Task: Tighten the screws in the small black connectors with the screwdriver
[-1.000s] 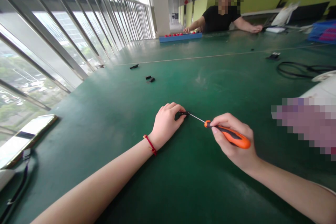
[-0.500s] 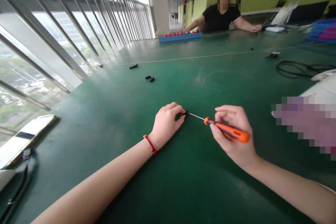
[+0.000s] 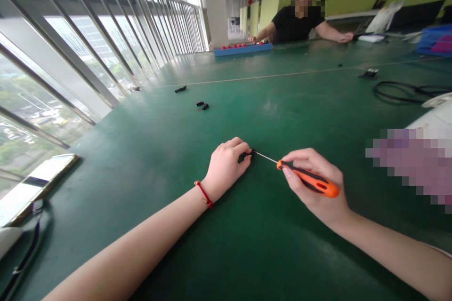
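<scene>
My left hand rests on the green table, its thumb and fingers pinching a small black part whose kind I cannot make out. In my right hand is a screwdriver with an orange and black handle. Its thin metal shaft slants down to the left, and the tip meets the black part at my left fingertips. Fingers partly cover both the black part and the handle.
Small black pieces lie beyond my hands, another black piece farther off. At left are a phone and a cable. A black cable coils at right. Across the table, a person sits by a blue tray.
The fingers of my right hand have closed in around the front of the screwdriver handle. The screwdriver has shifted slightly right and down; my left hand keeps its pinch.
</scene>
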A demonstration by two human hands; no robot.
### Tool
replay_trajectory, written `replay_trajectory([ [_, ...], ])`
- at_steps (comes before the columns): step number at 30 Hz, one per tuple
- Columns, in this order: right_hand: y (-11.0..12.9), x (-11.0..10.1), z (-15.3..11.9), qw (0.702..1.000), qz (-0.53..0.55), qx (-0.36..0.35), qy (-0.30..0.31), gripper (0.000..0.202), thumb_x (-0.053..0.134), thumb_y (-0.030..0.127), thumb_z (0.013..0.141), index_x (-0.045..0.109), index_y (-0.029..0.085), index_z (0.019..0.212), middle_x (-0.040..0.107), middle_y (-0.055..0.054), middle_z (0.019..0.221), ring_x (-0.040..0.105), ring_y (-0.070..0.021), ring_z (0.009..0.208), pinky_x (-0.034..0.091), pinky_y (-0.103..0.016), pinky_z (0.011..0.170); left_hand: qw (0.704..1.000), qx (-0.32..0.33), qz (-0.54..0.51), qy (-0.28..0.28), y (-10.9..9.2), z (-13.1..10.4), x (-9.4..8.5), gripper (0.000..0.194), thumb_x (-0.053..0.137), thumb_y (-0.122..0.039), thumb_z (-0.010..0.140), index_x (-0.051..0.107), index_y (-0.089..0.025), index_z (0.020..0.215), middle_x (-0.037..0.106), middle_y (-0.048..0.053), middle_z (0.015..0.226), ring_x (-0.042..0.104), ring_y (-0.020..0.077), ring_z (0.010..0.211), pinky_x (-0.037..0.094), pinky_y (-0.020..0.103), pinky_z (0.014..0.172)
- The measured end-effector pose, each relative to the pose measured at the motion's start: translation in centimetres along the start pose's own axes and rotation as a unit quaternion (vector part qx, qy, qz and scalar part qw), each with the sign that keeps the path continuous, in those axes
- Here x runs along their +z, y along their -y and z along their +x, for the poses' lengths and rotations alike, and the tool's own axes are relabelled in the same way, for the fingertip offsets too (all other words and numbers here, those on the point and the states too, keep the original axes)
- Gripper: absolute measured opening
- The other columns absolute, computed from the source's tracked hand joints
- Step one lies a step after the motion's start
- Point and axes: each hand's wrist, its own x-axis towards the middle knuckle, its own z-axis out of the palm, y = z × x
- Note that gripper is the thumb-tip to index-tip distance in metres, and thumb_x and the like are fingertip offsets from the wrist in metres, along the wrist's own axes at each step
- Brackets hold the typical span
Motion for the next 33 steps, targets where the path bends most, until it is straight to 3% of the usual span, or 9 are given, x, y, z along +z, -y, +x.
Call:
replay_trajectory([
  [6,-0.22,0.17,0.08,0.995,0.038,-0.034,-0.083,0.037,0.063,0.014,0.073,0.050,0.022,0.106,0.056,-0.001,0.080,0.059,-0.0153,0.069,0.051,-0.031,0.066,1.000,0.003,0.009,-0.004,-0.01,0.00,0.02,0.007,0.055,-0.019,0.080,0.062,-0.020,0.080,0.064,0.000,0.089,0.060,0.0156,0.079,0.047,0.027,0.073],
  [8,-0.25,0.11,0.09,0.998,0.038,-0.023,-0.049,0.037,0.063,0.016,0.073,0.049,0.022,0.107,0.054,0.001,0.074,0.058,-0.0157,0.066,0.050,-0.031,0.063,1.000,0.002,0.016,-0.007,-0.06,0.00,0.01,0.007,0.055,-0.019,0.080,0.062,-0.020,0.080,0.064,0.000,0.089,0.060,0.0158,0.080,0.047,0.027,0.073],
  [12,-0.09,-0.05,-0.04,1.000,-0.019,-0.019,0.015,0.014,0.061,0.018,0.078,0.055,0.022,0.090,0.059,0.001,0.065,0.059,-0.0158,0.062,0.049,-0.031,0.061,1.000,0.003,0.021,-0.011,-0.10,0.02,0.01,0.008,0.055,-0.019,0.080,0.063,-0.020,0.080,0.064,0.000,0.088,0.059,0.0154,0.080,0.046,0.027,0.073],
  [16,-0.09,0.04,0.00,0.997,-0.005,-0.043,-0.066,0.027,0.062,0.015,0.074,0.053,0.022,0.098,0.060,-0.004,0.088,0.061,-0.0156,0.071,0.050,-0.030,0.066,1.000,0.005,0.024,-0.009,-0.08,0.00,0.00,0.008,0.055,-0.020,0.080,0.063,-0.020,0.080,0.063,0.000,0.089,0.059,0.0153,0.080,0.046,0.027,0.073],
  [19,-0.08,-0.01,0.03,0.998,0.014,-0.037,-0.053,0.036,0.062,0.015,0.073,0.050,0.021,0.106,0.056,0.000,0.074,0.059,-0.0159,0.066,0.050,-0.030,0.063,1.000,0.002,0.026,-0.011,-0.08,-0.02,0.01,0.008,0.055,-0.020,0.080,0.063,-0.020,0.081,0.063,0.000,0.089,0.059,0.0154,0.080,0.046,0.027,0.074],
  [23,0.00,-0.10,-0.15,0.999,-0.020,-0.026,0.005,0.016,0.062,0.016,0.076,0.056,0.022,0.090,0.059,0.002,0.063,0.060,-0.0162,0.065,0.049,-0.029,0.061,1.000,-0.001,0.027,-0.012,-0.13,-0.02,0.02,0.009,0.054,-0.020,0.080,0.063,-0.020,0.080,0.063,0.000,0.089,0.059,0.0152,0.080,0.046,0.027,0.073],
  [28,-0.26,0.21,-0.01,0.995,0.024,-0.041,-0.091,0.041,0.064,0.013,0.071,0.051,0.022,0.109,0.056,-0.003,0.088,0.058,-0.0150,0.073,0.051,-0.030,0.067,0.999,-0.003,0.031,-0.014,-0.11,-0.01,0.03,0.008,0.054,-0.020,0.080,0.062,-0.020,0.079,0.063,0.000,0.088,0.059,0.0152,0.080,0.046,0.027,0.073],
  [30,-0.30,0.19,0.02,0.997,0.031,-0.029,-0.067,0.045,0.064,0.014,0.072,0.048,0.021,0.113,0.052,0.000,0.078,0.056,-0.0147,0.067,0.051,-0.031,0.064,0.999,-0.002,0.031,-0.013,-0.07,-0.01,0.04,0.008,0.055,-0.020,0.079,0.062,-0.020,0.080,0.063,0.000,0.088,0.059,0.0151,0.080,0.046,0.027,0.074],
  [33,-0.23,0.00,-0.16,1.000,-0.009,-0.021,0.001,0.028,0.063,0.017,0.075,0.053,0.022,0.100,0.048,0.004,0.058,0.055,-0.0159,0.062,0.050,-0.031,0.063,0.999,0.001,0.031,-0.012,-0.04,-0.01,0.05,0.008,0.055,-0.020,0.080,0.063,-0.020,0.079,0.064,0.000,0.089,0.059,0.0149,0.080,0.046,0.027,0.074],
])
